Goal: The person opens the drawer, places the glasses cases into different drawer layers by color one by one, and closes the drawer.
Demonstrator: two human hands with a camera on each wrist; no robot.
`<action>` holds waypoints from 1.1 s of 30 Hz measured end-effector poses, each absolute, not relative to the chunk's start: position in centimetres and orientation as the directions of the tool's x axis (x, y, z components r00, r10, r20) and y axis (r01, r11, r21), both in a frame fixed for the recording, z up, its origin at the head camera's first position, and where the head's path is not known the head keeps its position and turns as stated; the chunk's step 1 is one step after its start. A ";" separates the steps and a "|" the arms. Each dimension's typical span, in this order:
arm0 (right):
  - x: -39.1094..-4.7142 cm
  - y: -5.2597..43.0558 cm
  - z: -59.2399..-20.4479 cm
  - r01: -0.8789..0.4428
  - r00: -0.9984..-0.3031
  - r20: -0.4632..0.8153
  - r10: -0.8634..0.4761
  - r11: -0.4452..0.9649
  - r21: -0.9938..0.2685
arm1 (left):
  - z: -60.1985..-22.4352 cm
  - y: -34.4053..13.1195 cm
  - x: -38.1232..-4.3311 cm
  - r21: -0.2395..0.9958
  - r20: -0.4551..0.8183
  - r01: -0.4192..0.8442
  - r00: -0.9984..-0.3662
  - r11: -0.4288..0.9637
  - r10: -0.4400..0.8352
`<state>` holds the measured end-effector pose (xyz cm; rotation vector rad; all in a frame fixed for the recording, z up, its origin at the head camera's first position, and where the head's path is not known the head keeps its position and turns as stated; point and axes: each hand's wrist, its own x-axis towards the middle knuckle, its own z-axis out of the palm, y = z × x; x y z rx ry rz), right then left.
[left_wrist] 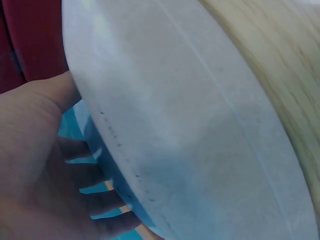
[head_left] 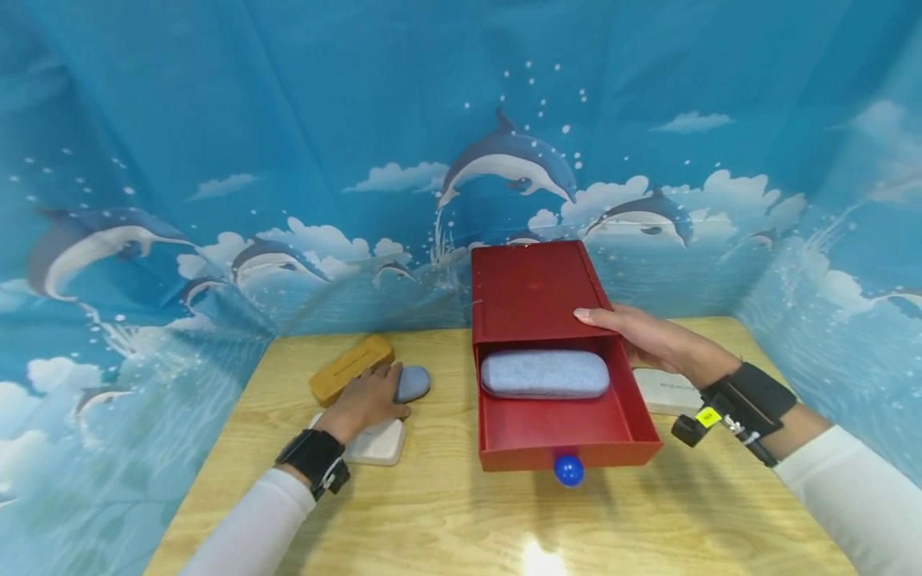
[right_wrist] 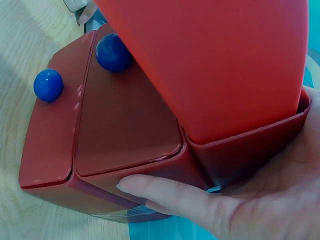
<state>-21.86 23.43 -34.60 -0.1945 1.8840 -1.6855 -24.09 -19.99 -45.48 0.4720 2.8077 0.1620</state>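
Note:
My left hand lies over a blue-grey glasses case on the table, thumb on the near side and fingers on the far side; some fingertips are hidden. Beside it are a mustard-yellow case and a white case, which fills much of the left wrist view. My right hand grips the right side of a red drawer box, thumb on its top. The box's upper drawer, with a blue knob, is pulled out. A second blue-grey glasses case lies along its back.
Two closed drawers with blue knobs sit below the open one in the right wrist view. Right of the box, partly behind my right hand, lies another white case. A blue dolphin-print curtain surrounds the wooden table.

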 end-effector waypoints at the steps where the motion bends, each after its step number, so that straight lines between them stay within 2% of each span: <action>1: -21.9 23.4 -34.6 0.274 -0.813 -0.332 -0.478 0.189 -0.943 | -45.6 -20.1 -24.2 0.154 -0.263 0.299 -0.906 0.942 0.331; 8: -21.8 23.5 -34.7 0.270 -0.818 -0.335 -0.467 0.203 -0.941 | -46.4 -20.6 -24.9 0.105 -0.241 0.321 -0.910 0.941 0.337; 20: -21.8 23.4 -34.7 0.266 -0.824 -0.335 -0.456 0.210 -0.941 | -46.7 -20.5 -24.5 -0.081 -0.162 0.504 -0.858 0.860 0.487; 33: -21.7 23.5 -34.8 0.266 -0.827 -0.333 -0.454 0.206 -0.942 | -46.1 -19.9 -24.5 -0.101 -0.050 0.567 -0.823 0.817 0.565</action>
